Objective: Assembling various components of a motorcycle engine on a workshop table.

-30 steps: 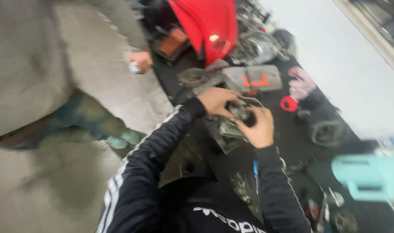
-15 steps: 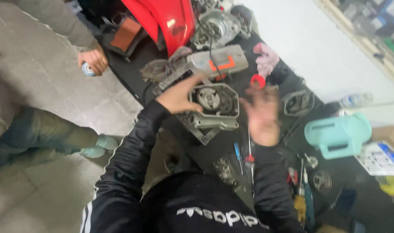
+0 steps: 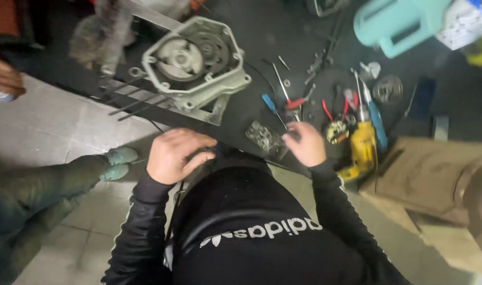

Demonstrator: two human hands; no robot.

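Engine housing (image 3: 196, 66) lies open on the dark mat (image 3: 262, 31), gear and round plate exposed, long bolts (image 3: 127, 103) out and lying beside it. So stripping looks well advanced; nothing looks refitted. My left hand (image 3: 176, 154) is curled down at the mat's near edge over something dark; whether it grips, I cannot tell. My right hand (image 3: 304, 143) rests fingers bent, nothing visibly held, just beside a small pile of metal parts (image 3: 263, 137). Screwdrivers (image 3: 275, 108) and yellow drill (image 3: 361, 145) lie near.
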